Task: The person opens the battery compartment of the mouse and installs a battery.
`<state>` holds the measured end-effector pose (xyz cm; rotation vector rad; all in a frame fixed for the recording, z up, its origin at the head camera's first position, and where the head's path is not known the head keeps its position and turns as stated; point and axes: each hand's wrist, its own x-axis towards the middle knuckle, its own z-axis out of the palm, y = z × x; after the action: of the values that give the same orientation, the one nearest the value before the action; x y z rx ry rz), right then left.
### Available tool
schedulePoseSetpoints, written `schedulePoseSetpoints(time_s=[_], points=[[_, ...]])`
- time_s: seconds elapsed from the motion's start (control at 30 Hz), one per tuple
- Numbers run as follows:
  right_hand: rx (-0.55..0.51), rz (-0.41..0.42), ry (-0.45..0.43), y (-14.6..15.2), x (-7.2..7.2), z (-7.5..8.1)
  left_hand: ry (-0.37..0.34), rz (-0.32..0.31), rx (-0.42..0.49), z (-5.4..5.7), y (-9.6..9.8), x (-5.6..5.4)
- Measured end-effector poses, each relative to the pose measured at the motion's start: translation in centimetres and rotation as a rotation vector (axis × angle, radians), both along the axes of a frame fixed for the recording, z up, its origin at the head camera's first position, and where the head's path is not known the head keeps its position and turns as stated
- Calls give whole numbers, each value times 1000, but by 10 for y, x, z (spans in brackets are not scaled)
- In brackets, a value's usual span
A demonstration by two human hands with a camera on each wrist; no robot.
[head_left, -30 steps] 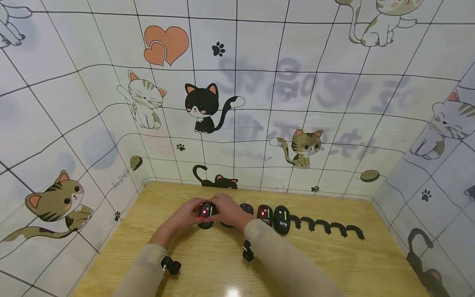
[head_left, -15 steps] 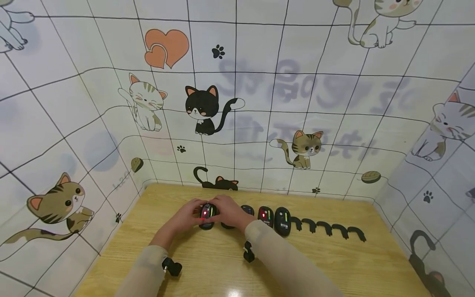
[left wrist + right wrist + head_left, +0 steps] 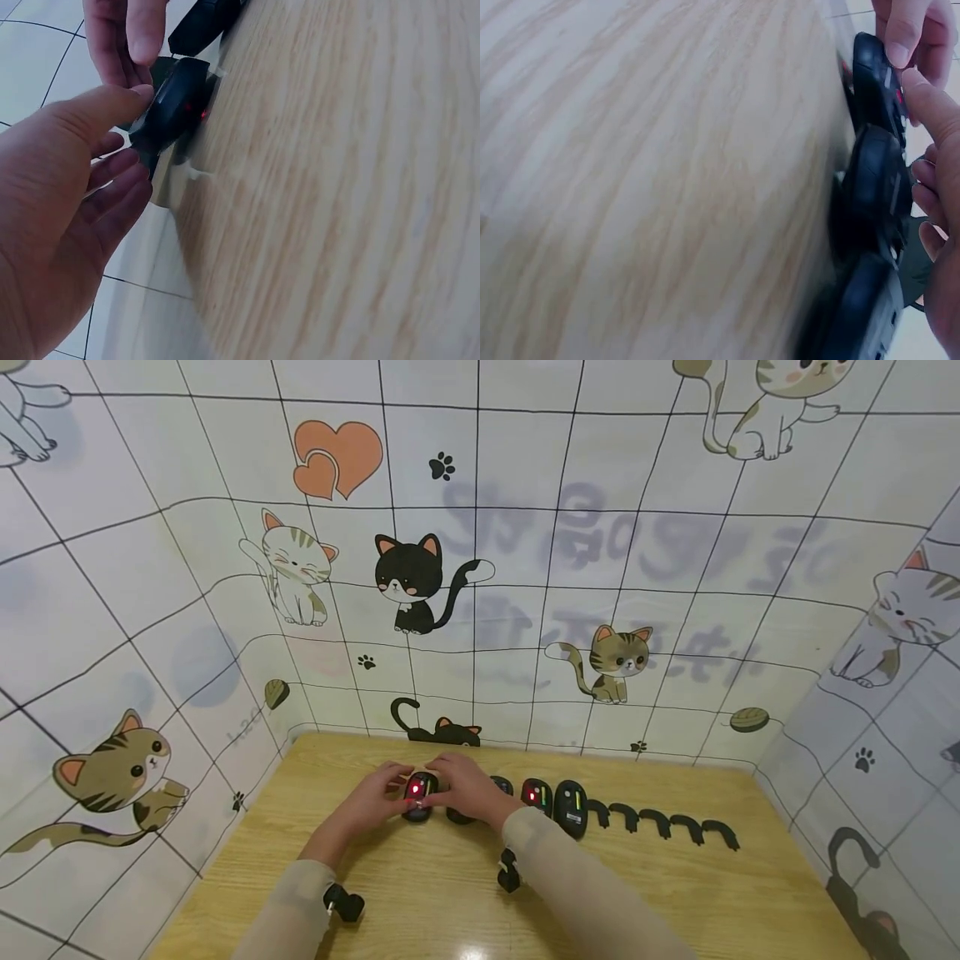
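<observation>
A black computer mouse [image 3: 418, 792] with a red light glowing on its upward face lies at the left end of a row. My left hand [image 3: 373, 797] holds its left side, thumb in front and fingers behind; the left wrist view shows the thumb on the dark mouse [image 3: 174, 105]. On the right side of the same mouse, my right hand [image 3: 467, 789] grips with thumb and fingers. The right thumb touches the mouse [image 3: 877, 82] in the right wrist view. Under the right hand, a second mouse [image 3: 457, 816] is mostly hidden.
Farther right stand another partly covered mouse [image 3: 501, 785], a mouse with a red light [image 3: 536, 795] and a mouse with a yellow-green strip [image 3: 571, 810]. Several black arched pieces [image 3: 655, 821] continue the row. Cat-printed cloth [image 3: 525, 710] rises behind the wooden table [image 3: 420, 902].
The yellow-green strip on the held mouse showed before and is now out of sight. My right forearm has shifted slightly right. The other mice and arched pieces stay put.
</observation>
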<state>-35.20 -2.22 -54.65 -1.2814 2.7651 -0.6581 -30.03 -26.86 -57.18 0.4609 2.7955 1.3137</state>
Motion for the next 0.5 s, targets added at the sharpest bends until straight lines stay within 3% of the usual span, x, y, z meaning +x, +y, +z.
schedulePoseSetpoints(time_s=[0.2,0.37,0.5], points=[[-87,-24,-51,37,7,6,2,9,-21,5,2,2],[-159,-30,-92,79,17,10,46,36,-115,10,-6,15],[-199,-59,-72,120,23,13,105,50,-208,14,-12,25]])
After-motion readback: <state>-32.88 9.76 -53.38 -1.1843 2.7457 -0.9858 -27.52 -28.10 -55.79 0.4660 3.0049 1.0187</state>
